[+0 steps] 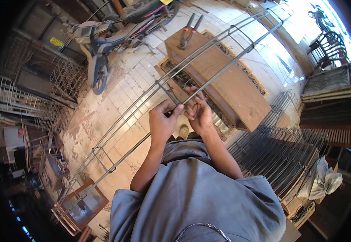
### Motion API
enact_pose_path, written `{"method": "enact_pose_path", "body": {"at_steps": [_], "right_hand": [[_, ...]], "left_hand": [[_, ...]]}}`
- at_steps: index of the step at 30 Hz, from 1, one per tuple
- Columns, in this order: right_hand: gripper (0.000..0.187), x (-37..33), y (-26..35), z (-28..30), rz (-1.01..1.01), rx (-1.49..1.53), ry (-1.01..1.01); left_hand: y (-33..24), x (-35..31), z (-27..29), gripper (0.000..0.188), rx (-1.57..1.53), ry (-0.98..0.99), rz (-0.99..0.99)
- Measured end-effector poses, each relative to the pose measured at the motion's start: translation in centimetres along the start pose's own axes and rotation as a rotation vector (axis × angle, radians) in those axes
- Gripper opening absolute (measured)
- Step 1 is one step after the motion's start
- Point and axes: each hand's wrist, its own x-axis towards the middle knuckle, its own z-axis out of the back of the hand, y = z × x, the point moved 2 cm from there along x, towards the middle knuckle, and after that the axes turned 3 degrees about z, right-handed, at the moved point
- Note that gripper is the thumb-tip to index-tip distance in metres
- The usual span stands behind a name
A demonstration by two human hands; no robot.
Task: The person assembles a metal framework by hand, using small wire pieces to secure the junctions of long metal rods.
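Note:
A long, narrow rebar cage (123, 114) of thin steel bars and square stirrups slants from lower left to upper right in front of me. My left hand (164, 123) is closed, its thumb and fingers pinching the near bar where a stirrup (168, 92) meets it. Just right of it, palm turned up, my right hand (200, 115) has its fingers curled at the same joint. A thin wire (186, 76) shows by its fingertips; the grip on it is partly hidden. Nippers (188, 32) with dark handles and red bands lie on a wooden box (228, 70) beyond the cage.
Many bent steel stirrups (276, 151) are stacked at the right, beside a crumpled white bag (324, 179). A motorbike (102, 40) stands at the far left. Wire grids (26, 99) lean on the left side, and a framed panel (82, 205) lies at lower left. Tiles (117, 86) cover the floor.

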Motion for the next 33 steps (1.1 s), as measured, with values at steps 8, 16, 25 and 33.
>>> {"method": "enact_pose_path", "body": {"at_steps": [8,16,25,33], "right_hand": [[0.043,0.1,-0.2,0.7,-0.068,-0.029,0.042],[0.047,0.2,0.0,2.0,-0.204,-0.096,0.179],[0.041,1.7,1.6,2.0,-0.103,-0.565,0.376],[0.019,-0.6,-0.7,1.5,0.682,-1.386,0.003]], "left_hand": [[-0.4,0.0,-0.1,0.027,0.045,0.008,-0.012],[-0.5,0.0,0.0,0.026,0.007,0.030,0.028],[-0.5,0.1,-0.1,0.026,-0.057,0.040,0.031],[0.5,0.0,-0.1,0.026,0.006,0.003,-0.063]]}}
